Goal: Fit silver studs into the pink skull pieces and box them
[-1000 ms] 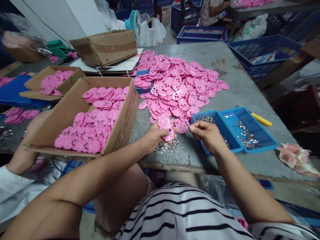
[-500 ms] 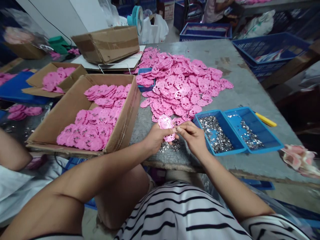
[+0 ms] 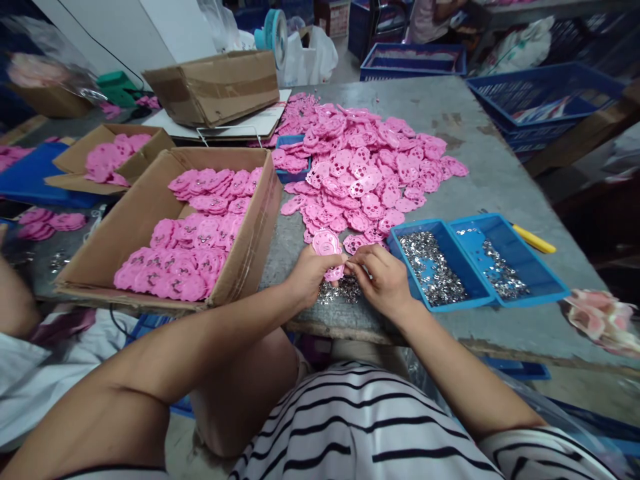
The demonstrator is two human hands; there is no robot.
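Observation:
My left hand (image 3: 307, 275) holds a pink plastic piece (image 3: 327, 248) upright near the table's front edge. My right hand (image 3: 381, 277) meets it at the piece's lower right, fingertips pinched together on something too small to make out. A small heap of silver metal bits (image 3: 343, 292) lies under both hands. Just right of my right hand stands a blue double tray (image 3: 545, 288) with silver metal bits (image 3: 433, 267) in both halves. A big pile of pink pieces (image 3: 367, 163) spreads over the grey table (image 3: 480, 173) beyond my hands.
A cardboard box (image 3: 150, 207) with rows of pink pieces sits to the left. Behind it are a smaller box (image 3: 107, 157) and a closed carton (image 3: 215, 87). A yellow knife (image 3: 534, 239) lies right of the tray. Another person's arm (image 3: 15, 300) is at far left. Blue crates (image 3: 545, 100) stand beyond.
My right hand came left from the blue tray to the pink piece in my left hand, and now both hands press together at its lower edge. The other person's arm drew back to the left.

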